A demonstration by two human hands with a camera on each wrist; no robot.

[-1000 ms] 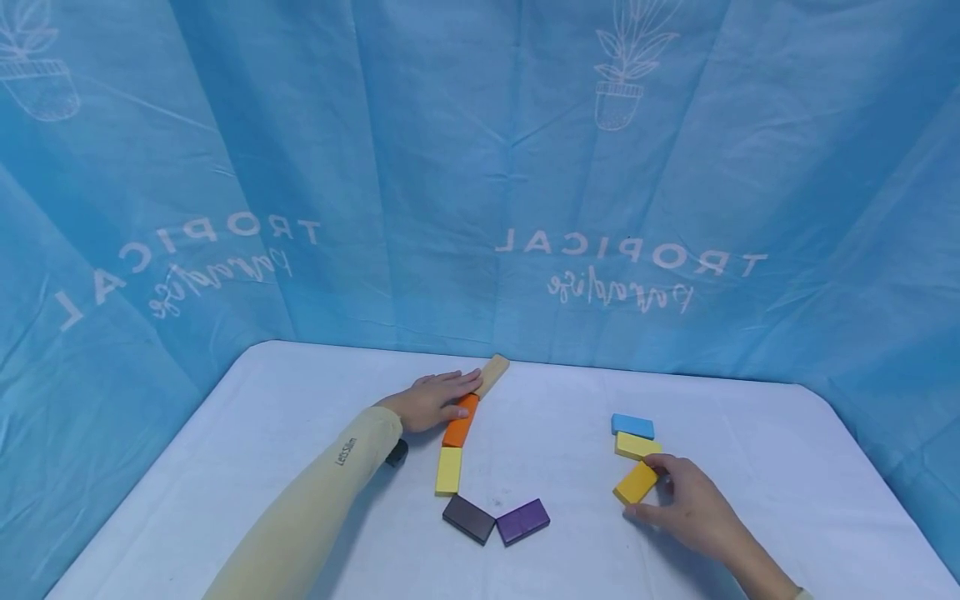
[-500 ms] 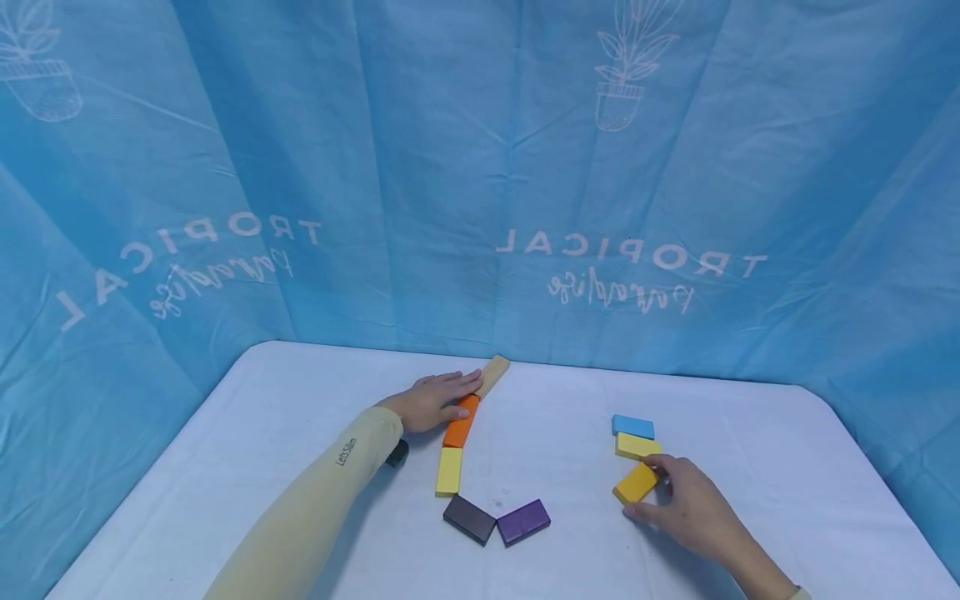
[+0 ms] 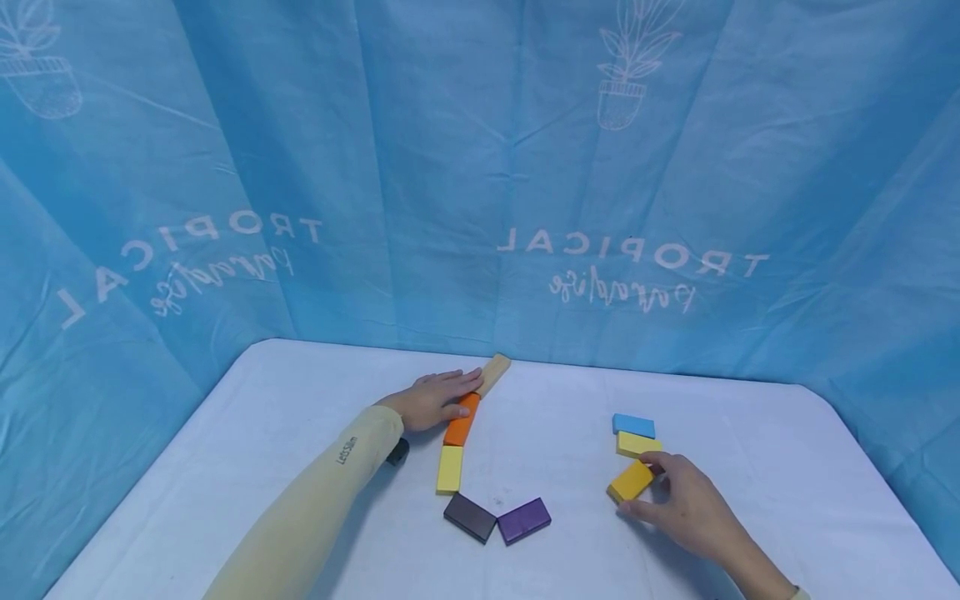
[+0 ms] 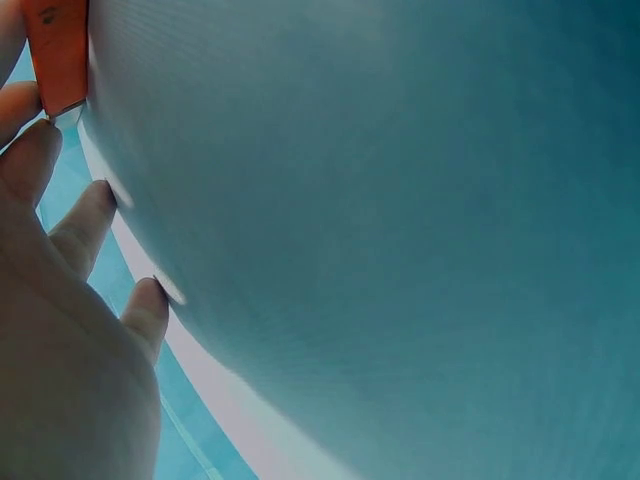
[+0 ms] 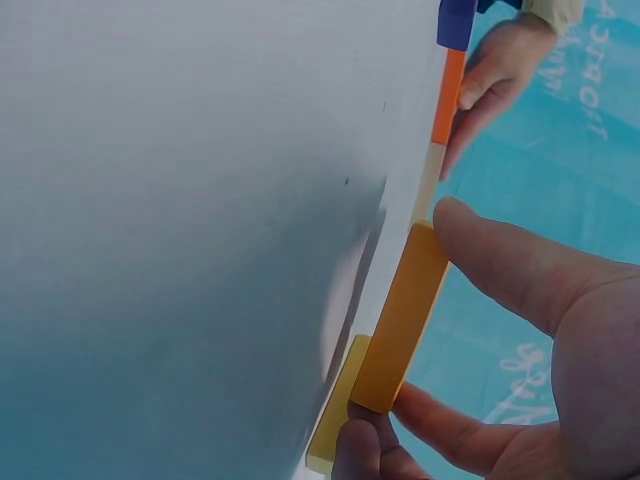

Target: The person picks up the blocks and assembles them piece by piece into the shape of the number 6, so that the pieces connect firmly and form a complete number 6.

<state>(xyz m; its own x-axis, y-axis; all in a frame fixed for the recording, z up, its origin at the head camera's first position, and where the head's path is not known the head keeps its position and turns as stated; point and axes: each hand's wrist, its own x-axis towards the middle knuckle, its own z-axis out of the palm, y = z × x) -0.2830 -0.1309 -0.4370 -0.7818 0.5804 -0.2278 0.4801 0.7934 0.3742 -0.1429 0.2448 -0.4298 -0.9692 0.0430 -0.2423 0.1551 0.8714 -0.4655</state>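
My right hand (image 3: 686, 504) pinches an amber-yellow block (image 3: 630, 482) between thumb and fingers, at its two ends in the right wrist view (image 5: 403, 310). Just beyond it lie a pale yellow block (image 3: 638, 444) and a light blue block (image 3: 633, 426). My left hand (image 3: 429, 402) has its fingers stretched out, the thumb at an orange block (image 3: 461, 422) and the fingertips at a plain wooden block (image 3: 495, 372). From the orange block the row bends toward me through a yellow block (image 3: 449, 470), a dark brown block (image 3: 470, 517) and a purple block (image 3: 524, 521).
A white cloth covers the table (image 3: 555, 433), and a blue printed curtain (image 3: 465, 167) hangs along its back and sides. A small black object (image 3: 398, 452) shows partly from behind the left sleeve (image 3: 315, 500).
My right hand has shifted the amber-yellow block slightly left, away from the pale yellow block. The left hand and the row of blocks stay where they were.
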